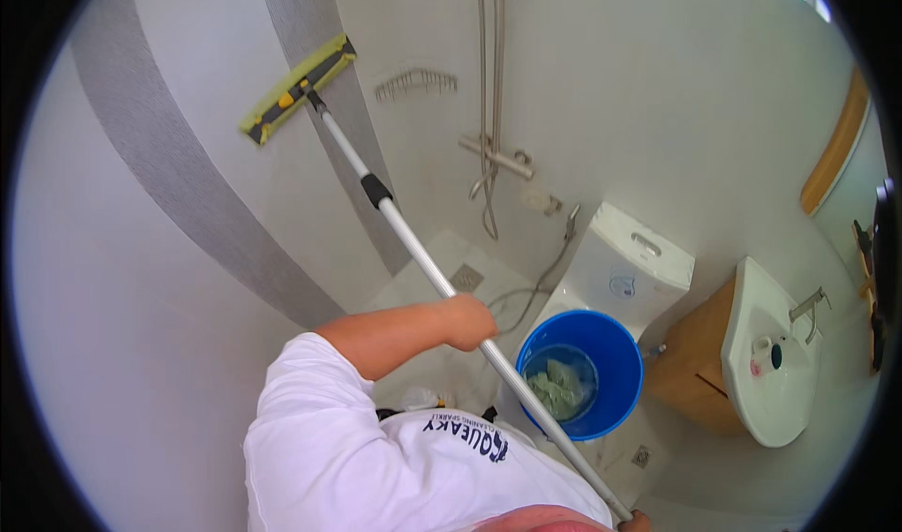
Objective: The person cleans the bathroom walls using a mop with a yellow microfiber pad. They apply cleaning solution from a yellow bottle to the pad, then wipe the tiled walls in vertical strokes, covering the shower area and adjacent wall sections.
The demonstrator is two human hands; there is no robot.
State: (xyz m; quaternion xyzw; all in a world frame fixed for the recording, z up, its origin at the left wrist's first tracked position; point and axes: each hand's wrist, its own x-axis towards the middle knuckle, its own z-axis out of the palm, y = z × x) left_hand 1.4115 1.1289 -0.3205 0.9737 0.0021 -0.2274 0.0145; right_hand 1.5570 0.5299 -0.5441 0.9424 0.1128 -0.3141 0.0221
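Observation:
My left hand (468, 322) is closed around the middle of a long metal telescopic pole (419, 247). Lower on the same pole, my right hand (635, 522) grips the end and is mostly cut off by the picture's bottom edge. A black locking collar (375, 190) joins the pole's thinner upper section to the thicker one. At the far end, a flat mop head (299, 90) with a yellow-green cloth pad lies against the tiled wall (211, 53), across the edge of a grey textured stripe. The pole passes in front of a blue bucket (620, 370) holding water and a pale green cloth (560, 390).
Behind the bucket is a white toilet (638, 250). A shower mixer (497, 157) with hose and a wire rack (417, 83) are on the far wall. To the right, a washbasin (764, 405) holding a mug (764, 356) tops a wooden cabinet (694, 363). A floor drain (466, 278) lies near the corner.

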